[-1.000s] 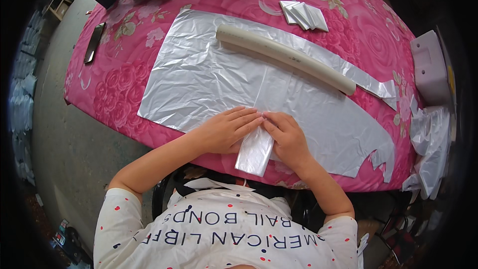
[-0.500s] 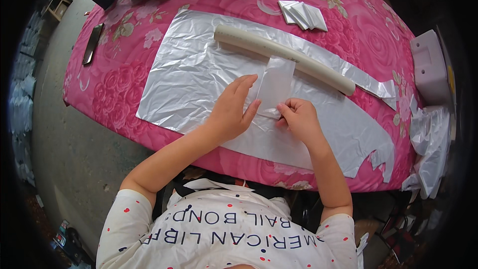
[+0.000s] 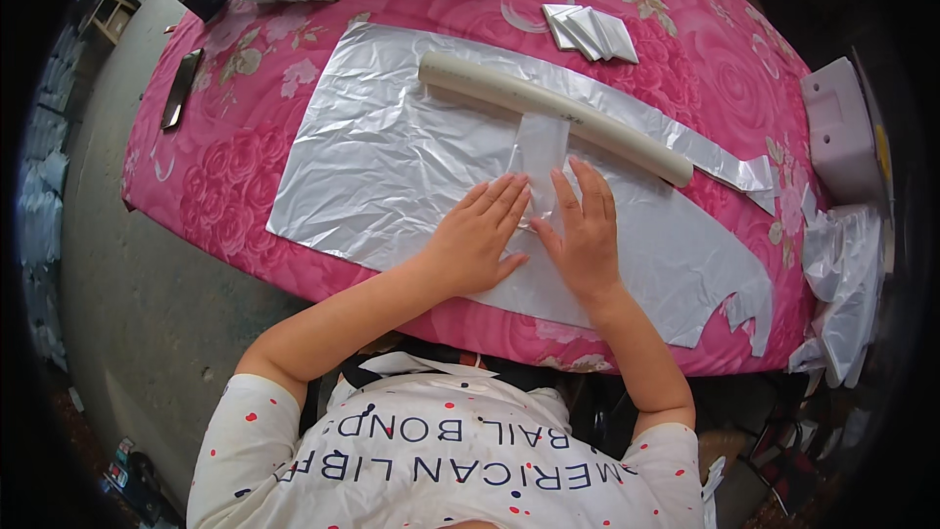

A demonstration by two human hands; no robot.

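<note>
1. Clear plastic bag (image 3: 541, 149): a narrow, see-through strip lying flat on the large silver foil sheet (image 3: 392, 162). Its far end touches the cream cardboard tube (image 3: 553, 116); its near end sits under the fingertips of both hands.
2. Left hand (image 3: 477, 238): palm down, fingers together and extended, pressing the bag's near left edge onto the foil. Not pinching; a flat hold.
3. Right hand (image 3: 585, 225): palm down, fingers slightly spread, pressing the near right edge. Also a flat hold.
4. Risk: the film is thin and slippery on foil. Uneven pressure between the hands would likely skew it or trap a crease.
5. Risk: the tube lies loose across the sheet. A push along the bag could roll it away and pull the far end crooked.
6. Risk: the foil sheet is already wrinkled, with a ragged cut edge at the near right. Dragging palms could tear it or bunch it on the pink floral tablecloth (image 3: 725, 69).
7. Surroundings: folded silver pieces (image 3: 590, 32) lie well apart beyond the tube; a dark flat tool (image 3: 182, 88) rests far left.
</note>
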